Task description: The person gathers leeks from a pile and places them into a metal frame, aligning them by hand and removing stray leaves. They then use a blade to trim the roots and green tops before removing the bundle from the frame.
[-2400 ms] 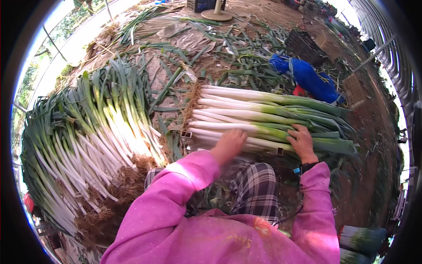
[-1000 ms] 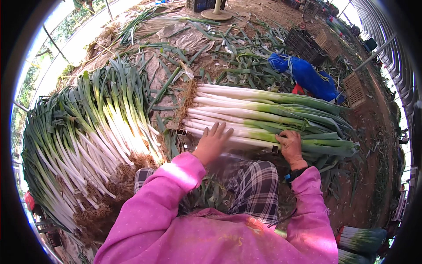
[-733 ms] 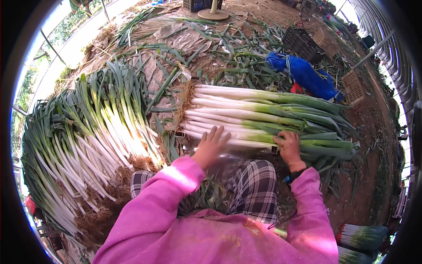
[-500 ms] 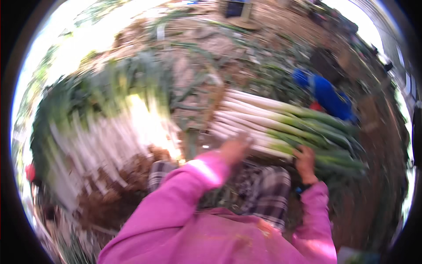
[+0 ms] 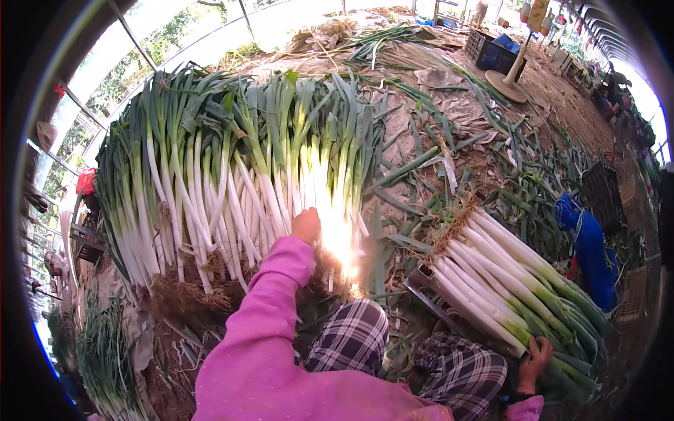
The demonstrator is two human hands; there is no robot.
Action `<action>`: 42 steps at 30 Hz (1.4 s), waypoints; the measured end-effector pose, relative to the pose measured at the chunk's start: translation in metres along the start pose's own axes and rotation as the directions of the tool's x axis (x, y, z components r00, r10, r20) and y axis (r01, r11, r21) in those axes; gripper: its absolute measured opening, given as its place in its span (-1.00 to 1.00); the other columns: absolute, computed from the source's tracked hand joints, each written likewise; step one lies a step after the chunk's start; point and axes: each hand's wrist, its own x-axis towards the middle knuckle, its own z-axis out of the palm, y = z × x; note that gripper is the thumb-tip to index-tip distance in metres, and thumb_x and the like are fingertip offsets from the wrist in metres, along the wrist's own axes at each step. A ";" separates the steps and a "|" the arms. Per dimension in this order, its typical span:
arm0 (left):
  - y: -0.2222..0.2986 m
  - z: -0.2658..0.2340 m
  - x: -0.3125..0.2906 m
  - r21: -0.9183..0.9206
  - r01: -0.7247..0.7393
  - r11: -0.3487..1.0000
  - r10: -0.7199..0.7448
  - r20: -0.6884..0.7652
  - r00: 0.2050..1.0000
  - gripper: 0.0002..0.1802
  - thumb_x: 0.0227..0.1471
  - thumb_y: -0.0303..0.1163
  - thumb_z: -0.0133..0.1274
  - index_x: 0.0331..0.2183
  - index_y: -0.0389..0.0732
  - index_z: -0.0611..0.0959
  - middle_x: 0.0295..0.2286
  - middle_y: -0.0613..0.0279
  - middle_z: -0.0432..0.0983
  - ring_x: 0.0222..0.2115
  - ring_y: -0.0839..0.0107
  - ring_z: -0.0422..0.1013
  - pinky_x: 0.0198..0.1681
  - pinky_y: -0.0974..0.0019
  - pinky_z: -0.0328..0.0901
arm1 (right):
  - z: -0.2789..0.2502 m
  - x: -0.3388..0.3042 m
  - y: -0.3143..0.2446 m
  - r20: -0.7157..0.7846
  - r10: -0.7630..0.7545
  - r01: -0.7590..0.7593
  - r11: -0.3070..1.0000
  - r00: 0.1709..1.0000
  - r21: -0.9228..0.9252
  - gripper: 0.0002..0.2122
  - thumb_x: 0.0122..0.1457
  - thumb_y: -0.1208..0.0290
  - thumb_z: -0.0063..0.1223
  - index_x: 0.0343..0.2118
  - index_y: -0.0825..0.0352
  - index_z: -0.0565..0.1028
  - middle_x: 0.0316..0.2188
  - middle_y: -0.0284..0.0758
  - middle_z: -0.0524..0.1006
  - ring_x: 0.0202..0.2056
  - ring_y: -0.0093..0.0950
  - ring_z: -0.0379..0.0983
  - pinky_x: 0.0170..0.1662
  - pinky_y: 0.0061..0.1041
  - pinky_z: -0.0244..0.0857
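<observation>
A large pile of leeks (image 5: 232, 203) stands at the left, white stalks and muddy roots toward me, green leaves away. Against the stalks in its right half, my left hand (image 5: 305, 226) is closed on a leek; its fingertips are partly hidden and bright sunlight glares beside it. At the right lies a neat row of trimmed-looking leeks (image 5: 484, 274), roots toward the upper left and green tops toward the lower right. My right hand (image 5: 536, 361) grips the near edge of that row, where white turns to green.
A metal edge (image 5: 428, 291) shows under the root end of the row. Beyond it lie a blue cloth-like bundle (image 5: 591, 245) and a dark crate (image 5: 604, 196). Loose leaves (image 5: 414, 168) litter the ground. A round-based stand (image 5: 505, 85) is farther back. More greens (image 5: 109, 354) lie lower left.
My left hand has left the row of leeks and moved over to the standing pile. The right hand stays at the row's near edge. The view has swung left.
</observation>
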 end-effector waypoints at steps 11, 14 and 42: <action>0.074 0.041 0.040 -0.127 0.192 0.973 -0.176 0.129 0.976 -0.53 -0.07 -0.21 0.05 -0.17 -0.36 0.53 -0.48 0.05 0.53 -0.44 0.19 0.47 -0.40 0.24 0.40 | -0.011 -0.008 0.002 -0.025 0.076 -0.078 0.991 0.997 -0.105 -0.68 0.10 0.19 -0.12 -0.30 0.33 0.56 -0.28 -0.17 0.42 -0.20 -0.14 0.30 -0.10 -0.19 0.13; 0.027 -0.004 0.033 -0.523 0.006 0.852 0.258 0.432 0.864 -0.55 -0.01 -0.24 0.03 -0.14 -0.37 0.52 -0.41 0.08 0.55 -0.39 0.27 0.49 -0.36 0.25 0.39 | -0.003 0.003 -0.011 -0.064 0.062 -0.065 0.997 0.996 -0.045 -0.69 0.09 0.21 -0.12 -0.31 0.33 0.56 -0.29 -0.17 0.42 -0.20 -0.14 0.30 -0.09 -0.19 0.13; 0.270 -0.626 -0.118 0.448 -0.565 0.693 0.669 -0.105 0.736 -0.71 0.00 -0.31 0.13 -0.22 -0.24 0.57 -0.46 0.31 0.50 -0.46 0.51 0.40 -0.43 0.38 0.28 | 0.001 -0.001 -0.011 -0.287 0.051 -0.035 0.998 0.957 0.059 -0.75 -0.23 0.55 0.09 -0.39 0.22 0.59 -0.32 -0.30 0.44 -0.17 -0.22 0.33 -0.05 -0.20 0.19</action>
